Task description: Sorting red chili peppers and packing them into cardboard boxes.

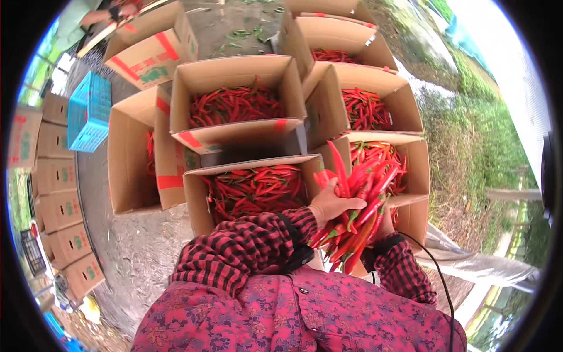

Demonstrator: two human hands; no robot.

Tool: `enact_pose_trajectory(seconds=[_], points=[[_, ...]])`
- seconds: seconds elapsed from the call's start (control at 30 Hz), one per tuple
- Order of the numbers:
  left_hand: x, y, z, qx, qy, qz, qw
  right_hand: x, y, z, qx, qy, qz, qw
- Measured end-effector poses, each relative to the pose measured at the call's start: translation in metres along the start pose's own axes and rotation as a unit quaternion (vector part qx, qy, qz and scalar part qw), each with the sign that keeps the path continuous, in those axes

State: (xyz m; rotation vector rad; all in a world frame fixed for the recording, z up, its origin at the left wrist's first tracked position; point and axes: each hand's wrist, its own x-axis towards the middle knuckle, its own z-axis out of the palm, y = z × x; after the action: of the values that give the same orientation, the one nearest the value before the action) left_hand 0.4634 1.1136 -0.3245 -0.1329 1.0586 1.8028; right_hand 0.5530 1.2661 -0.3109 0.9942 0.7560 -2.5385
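Observation:
A large bunch of long red chili peppers (373,202) is held up between my two hands. My left hand (332,204) presses on the bunch from the left, thumb lying across the peppers. My right hand (385,226) grips it from the right, its fingers partly hidden behind the peppers. Just beyond the bunch stands an open cardboard box (419,167) with more red peppers (372,151) in it. Left of my hands, another open box (196,202) holds a wide layer of red peppers (258,188).
More open cardboard boxes (237,64) with peppers stand farther off. At the left are a blue plastic crate (89,111) and stacked closed cartons (58,179). Another person's hand (108,16) shows at the top left. A black cable (440,267) hangs by my right arm.

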Motion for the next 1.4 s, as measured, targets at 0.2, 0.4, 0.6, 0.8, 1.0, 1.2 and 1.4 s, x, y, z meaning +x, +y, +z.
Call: enact_pose_trajectory(seconds=[0.2, 0.4, 0.6, 0.8, 1.0, 1.2, 1.4], points=[[-0.106, 0.011, -0.132, -0.074, 0.144, 0.106, 0.981, 0.088, 0.096, 0.097, -0.082, -0.114, 0.142, 0.980], [-0.221, 0.044, -0.203, -0.158, 0.266, 0.156, 0.938, 0.112, 0.175, 0.226, -0.174, -0.138, 0.252, 0.942], [-0.327, 0.115, -0.289, -0.170, 0.265, 0.210, 0.926, 0.154, 0.248, 0.364, -0.190, -0.243, 0.320, 0.896], [-0.398, 0.199, -0.390, -0.055, 0.262, 0.248, 0.931, 0.224, 0.335, 0.476, -0.159, -0.412, 0.265, 0.857], [-0.354, 0.187, -0.568, -0.001, 0.289, 0.049, 0.956, 0.340, 0.423, 0.474, -0.272, -0.333, 0.228, 0.873], [-0.308, 0.084, -0.619, 0.120, 0.388, -0.103, 0.908, 0.358, 0.378, 0.445, -0.362, -0.138, 0.274, 0.880], [-0.308, 0.003, -0.574, -0.135, 0.472, 0.201, 0.848, 0.298, 0.249, 0.339, -0.420, -0.200, 0.267, 0.844]])
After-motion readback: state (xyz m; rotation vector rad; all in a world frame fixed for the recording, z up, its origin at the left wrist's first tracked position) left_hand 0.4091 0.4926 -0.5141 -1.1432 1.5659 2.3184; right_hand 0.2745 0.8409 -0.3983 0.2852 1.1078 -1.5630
